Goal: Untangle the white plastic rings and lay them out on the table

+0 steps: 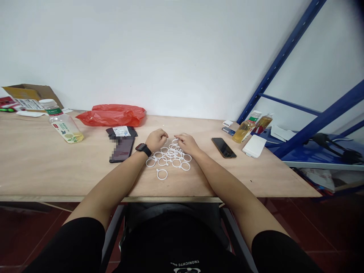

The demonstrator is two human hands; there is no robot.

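A heap of white plastic rings point(171, 154), each with a small tab, lies on the wooden table, overlapping in places. One white ring point(162, 179) rests apart, closer to the table's front edge. Behind the heap's left side, my left hand point(156, 139) has its fingers curled in, and a bit of white shows at its fingertips; what it holds is hidden. My right hand point(187, 144) is at the back right of the heap, its thumb and fingers closed at the edge of a white ring point(175, 141). The two hands are a short distance apart.
Left of the hands are a dark pouch point(125, 148), a red plastic bag point(113, 115) and a bottle point(66, 127). On the right lie a phone point(224, 148), a white case point(254, 146) and another bottle point(243, 131). A blue metal rack point(307, 125) borders the table's right side.
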